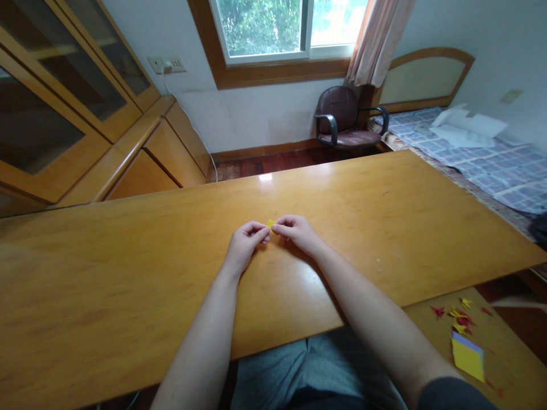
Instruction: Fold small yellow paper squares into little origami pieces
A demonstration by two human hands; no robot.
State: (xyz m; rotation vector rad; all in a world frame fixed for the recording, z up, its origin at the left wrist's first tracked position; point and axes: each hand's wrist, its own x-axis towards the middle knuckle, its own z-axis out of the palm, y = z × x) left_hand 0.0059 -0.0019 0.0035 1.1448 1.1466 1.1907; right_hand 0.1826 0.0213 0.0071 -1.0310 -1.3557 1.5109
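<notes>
As I look over the bench (128,273), the left hand (245,241) and the right hand (298,232) both pinch one small yellow paper (270,224) from its two sides.

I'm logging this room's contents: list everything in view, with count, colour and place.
yellow paper: one, yellow, centre
table: one, yellow-brown, centre
folded pieces: several, red and yellow, lower right
square sheets: count unclear, yellow and pale purple, lower right
lower surface: one, brown, lower right
chair: one, maroon, below window
window: one, white-framed, top
curtain: one, pink, top
bed: one, blue plaid, right
cabinet: one, brown, left
trousers: one pair, grey-blue, bottom
left hand: one, bare, centre
right hand: one, bare, centre
</notes>
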